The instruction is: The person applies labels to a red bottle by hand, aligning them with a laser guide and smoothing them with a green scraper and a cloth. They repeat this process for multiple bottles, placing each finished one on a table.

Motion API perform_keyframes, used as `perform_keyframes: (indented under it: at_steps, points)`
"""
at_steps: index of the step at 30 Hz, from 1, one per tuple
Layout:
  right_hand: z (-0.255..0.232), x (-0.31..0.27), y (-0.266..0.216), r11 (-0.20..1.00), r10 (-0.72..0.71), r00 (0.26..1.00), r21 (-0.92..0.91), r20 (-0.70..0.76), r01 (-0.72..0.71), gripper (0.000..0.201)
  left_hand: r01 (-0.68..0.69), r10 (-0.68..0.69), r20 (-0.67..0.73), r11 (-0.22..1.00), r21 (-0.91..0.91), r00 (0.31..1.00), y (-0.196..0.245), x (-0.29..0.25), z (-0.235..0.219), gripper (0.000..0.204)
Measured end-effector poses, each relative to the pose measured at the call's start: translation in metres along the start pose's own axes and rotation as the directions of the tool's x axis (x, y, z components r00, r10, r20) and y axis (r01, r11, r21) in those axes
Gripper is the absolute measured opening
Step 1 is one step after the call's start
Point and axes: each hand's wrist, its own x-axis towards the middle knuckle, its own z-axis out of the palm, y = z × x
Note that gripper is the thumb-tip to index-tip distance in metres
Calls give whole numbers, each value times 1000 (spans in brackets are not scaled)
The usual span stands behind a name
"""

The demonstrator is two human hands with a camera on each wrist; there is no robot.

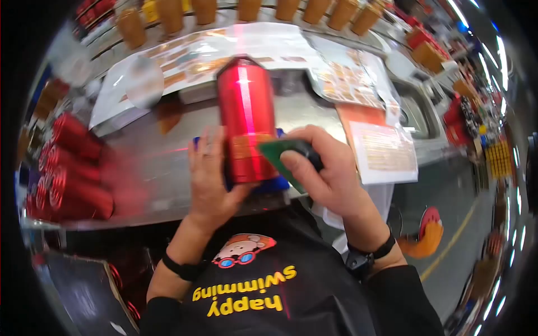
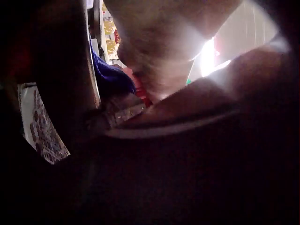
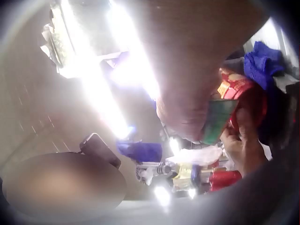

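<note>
Black cloth with yellow letters, the person's shirt (image 1: 252,291), fills the space nearest below both hands. Just above it, the left hand (image 1: 210,182) grasps a red metal bottle (image 1: 246,120) from the left side, fingers curled round its lower part, and holds it upright over the edge of the counter (image 1: 162,162). The right hand (image 1: 330,176) is clenched round a green card (image 1: 280,159), which it presses against the bottle's lower right side; in the right wrist view the same card (image 3: 218,119) touches the red surface. Under the bottle, between the two hands, lies a blue cloth (image 1: 269,185). Left of the left hand, more red bottles (image 1: 67,173) lie stacked. Right of the right hand is a paper sheet (image 1: 384,151). Beyond the hands, plastic-covered printed sheets (image 1: 224,53) cover the counter.
</note>
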Motion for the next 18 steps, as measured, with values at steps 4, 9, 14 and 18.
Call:
perform_keyframes:
  at_steps: [4,9,14,18]
  points:
    - [-34,-39,42,980,18,965,-186,-262,-68,28,36,-36,10,999,-37,999,2,-6,6,100]
    - [-129,-118,108,645,148,911,-661,-384,-384,32,-79,86,-53,991,112,995,8,5,7,100]
    - [-134,-184,132,447,206,895,-776,-395,-445,35,8,-12,-48,996,-85,999,-8,-7,19,93]
    - [-126,-181,128,569,151,926,-735,-346,-368,33,26,-32,-45,990,-139,998,-13,-12,21,92]
